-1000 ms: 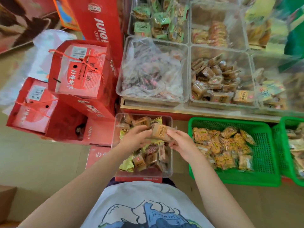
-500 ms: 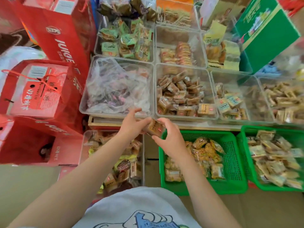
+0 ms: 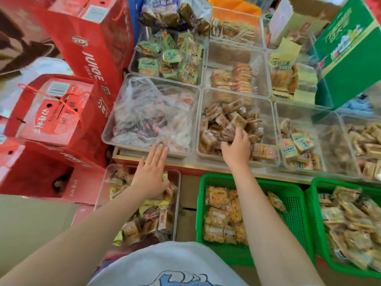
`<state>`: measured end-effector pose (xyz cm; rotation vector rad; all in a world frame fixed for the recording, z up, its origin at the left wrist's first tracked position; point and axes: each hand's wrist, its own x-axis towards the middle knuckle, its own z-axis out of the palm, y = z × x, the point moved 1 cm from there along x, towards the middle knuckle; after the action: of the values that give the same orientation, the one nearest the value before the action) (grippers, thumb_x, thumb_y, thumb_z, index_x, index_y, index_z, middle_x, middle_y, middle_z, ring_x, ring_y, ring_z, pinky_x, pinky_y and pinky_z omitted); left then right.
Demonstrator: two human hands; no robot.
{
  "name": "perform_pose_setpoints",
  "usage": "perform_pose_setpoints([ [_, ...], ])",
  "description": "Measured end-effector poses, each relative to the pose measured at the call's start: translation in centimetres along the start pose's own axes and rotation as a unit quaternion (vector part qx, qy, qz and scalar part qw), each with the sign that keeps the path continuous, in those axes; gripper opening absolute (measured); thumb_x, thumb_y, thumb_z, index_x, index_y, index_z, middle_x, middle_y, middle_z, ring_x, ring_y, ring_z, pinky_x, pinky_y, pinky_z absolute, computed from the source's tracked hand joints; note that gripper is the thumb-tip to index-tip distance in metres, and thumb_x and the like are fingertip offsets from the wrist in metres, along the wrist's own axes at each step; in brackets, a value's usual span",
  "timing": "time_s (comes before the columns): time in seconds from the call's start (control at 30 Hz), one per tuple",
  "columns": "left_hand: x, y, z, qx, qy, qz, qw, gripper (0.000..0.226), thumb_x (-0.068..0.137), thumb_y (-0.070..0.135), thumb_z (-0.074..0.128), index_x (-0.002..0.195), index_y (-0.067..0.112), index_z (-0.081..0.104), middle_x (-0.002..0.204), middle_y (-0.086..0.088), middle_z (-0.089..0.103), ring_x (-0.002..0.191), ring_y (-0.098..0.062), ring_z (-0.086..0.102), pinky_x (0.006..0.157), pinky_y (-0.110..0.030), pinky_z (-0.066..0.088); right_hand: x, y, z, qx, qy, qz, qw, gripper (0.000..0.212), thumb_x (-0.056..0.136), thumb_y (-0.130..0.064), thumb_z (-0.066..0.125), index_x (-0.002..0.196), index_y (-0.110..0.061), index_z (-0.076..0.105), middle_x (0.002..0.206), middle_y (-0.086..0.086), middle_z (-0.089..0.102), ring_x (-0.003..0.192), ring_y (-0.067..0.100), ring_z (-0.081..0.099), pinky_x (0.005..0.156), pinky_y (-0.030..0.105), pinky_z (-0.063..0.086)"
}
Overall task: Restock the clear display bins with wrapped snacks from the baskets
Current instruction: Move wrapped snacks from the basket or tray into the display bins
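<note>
My right hand (image 3: pixel 237 148) reaches into a clear display bin (image 3: pixel 226 161) half full of brown wrapped snacks, its fingers curled round one brown wrapped snack (image 3: pixel 230 132) on top of the pile. My left hand (image 3: pixel 151 172) hovers with straight, spread fingers over a lower clear bin (image 3: pixel 179 203) of mixed wrapped snacks, its fingertips near the front edge of the bin (image 3: pixel 115 141) lined with a plastic bag. A green basket (image 3: pixel 292 203) of orange-wrapped snacks sits under my right forearm.
A second green basket (image 3: pixel 315 228) of pale snacks stands at the right. More clear bins (image 3: pixel 276 129) of snacks fill the shelf behind. Red juice cartons (image 3: pixel 61 112) are stacked at the left, a green box (image 3: pixel 350 58) at the back right.
Both hands held one brown snack together over the lower bin. My right hand has carried it forward into the display bin; my left hand let go and opened.
</note>
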<state>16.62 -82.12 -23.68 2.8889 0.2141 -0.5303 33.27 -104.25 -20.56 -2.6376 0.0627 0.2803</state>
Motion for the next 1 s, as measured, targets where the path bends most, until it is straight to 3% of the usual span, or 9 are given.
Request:
perform_pose_setpoints([
  [0.1,-0.2,-0.6,0.4,-0.010,0.005,0.017,1.000,0.100,0.096,0.049,0.049,0.154,0.016,-0.025,0.163,-0.003,-0.028,0.148,-0.021,-0.030,0.125,-0.045,0.010,-4.8,-1.0,0.8,0.025,0.079,-0.044,0.996,0.050,0.094,-0.015,0.055,0.143,-0.011,0.047,0.155,0.011,0.035,0.144,0.028,0.031,0.119,0.046,0.029],
  [0.17,-0.6,-1.2,0.2,-0.039,0.021,0.033,0.998,0.094,0.096,0.042,0.049,0.157,0.017,-0.017,0.164,0.000,-0.024,0.149,-0.018,-0.027,0.125,-0.044,0.013,-8.0,-2.1,2.3,0.040,0.089,-0.099,0.990,0.038,0.093,-0.011,0.055,0.131,-0.012,0.056,0.142,0.008,0.046,0.134,0.025,0.040,0.113,0.045,0.035],
  [0.23,-1.5,-1.9,0.3,-0.084,0.044,0.047,0.994,0.081,0.096,0.034,0.049,0.160,0.018,0.002,0.167,0.001,-0.012,0.153,-0.017,-0.017,0.124,-0.041,0.017,-10.7,-3.0,4.7,0.061,0.026,-0.125,0.990,0.029,0.094,-0.012,0.055,0.122,-0.013,0.060,0.128,0.003,0.053,0.123,0.022,0.048,0.106,0.040,0.041],
  [0.37,-4.6,-4.9,3.1,-0.149,0.033,-0.027,0.988,0.058,0.093,0.022,0.052,0.150,0.019,0.039,0.161,-0.005,0.028,0.149,-0.020,0.021,0.120,-0.041,0.026,-14.2,-4.2,10.1,0.074,-0.223,-0.068,0.970,0.026,0.100,-0.019,0.051,0.123,-0.017,0.061,0.109,0.001,0.064,0.099,0.021,0.062,0.079,0.033,0.048],
  [0.53,-4.5,-10.3,5.5,-0.108,-0.010,-0.135,0.985,0.064,0.094,0.019,0.053,0.153,0.016,0.029,0.160,-0.011,0.025,0.147,-0.030,0.023,0.119,-0.046,0.026,-16.0,-6.3,15.8,0.059,-0.318,-0.060,0.944,0.042,0.102,-0.020,0.050,0.143,-0.022,0.044,0.105,-0.001,0.059,0.068,0.013,0.056,0.057,0.028,0.043],
  [0.63,-3.3,-12.4,6.5,-0.132,-0.078,-0.164,0.975,0.081,0.093,0.038,0.060,0.157,0.020,0.015,0.161,-0.018,0.017,0.149,-0.036,0.016,0.118,-0.051,0.028,-16.4,-7.3,17.9,0.065,-0.329,-0.051,0.941,0.039,0.102,-0.020,0.049,0.141,-0.021,0.046,0.098,-0.003,0.059,0.073,0.014,0.058,0.061,0.030,0.045],
  [0.73,-2.4,-12.7,7.6,-0.100,-0.102,-0.126,0.982,0.084,0.090,0.055,0.058,0.158,0.036,0.011,0.161,-0.021,0.016,0.150,-0.037,0.015,0.118,-0.052,0.021,-17.1,-7.4,19.5,0.068,-0.331,-0.032,0.941,0.035,0.102,-0.022,0.049,0.138,-0.022,0.048,0.106,-0.001,0.062,0.085,0.015,0.061,0.069,0.030,0.047],
  [0.9,-0.9,-10.9,7.9,-0.074,-0.041,-0.125,0.989,0.061,0.093,0.054,0.057,0.148,0.032,0.040,0.165,-0.022,0.004,0.151,-0.041,0.000,0.119,-0.056,0.010,-18.0,-6.5,20.2,0.081,-0.337,-0.003,0.938,0.036,0.101,-0.019,0.053,0.137,-0.020,0.051,0.096,-0.001,0.059,0.089,0.015,0.061,0.081,0.034,0.052],
  [1.0,0.3,-10.8,7.9,-0.068,-0.021,-0.138,0.988,0.051,0.092,0.047,0.062,0.137,0.025,0.053,0.164,-0.020,0.011,0.152,-0.036,0.001,0.120,-0.057,0.009,-18.1,-6.1,19.4,0.089,-0.322,0.013,0.942,0.033,0.101,-0.017,0.052,0.133,-0.022,0.051,0.100,0.003,0.061,0.088,0.015,0.062,0.080,0.033,0.053],
])
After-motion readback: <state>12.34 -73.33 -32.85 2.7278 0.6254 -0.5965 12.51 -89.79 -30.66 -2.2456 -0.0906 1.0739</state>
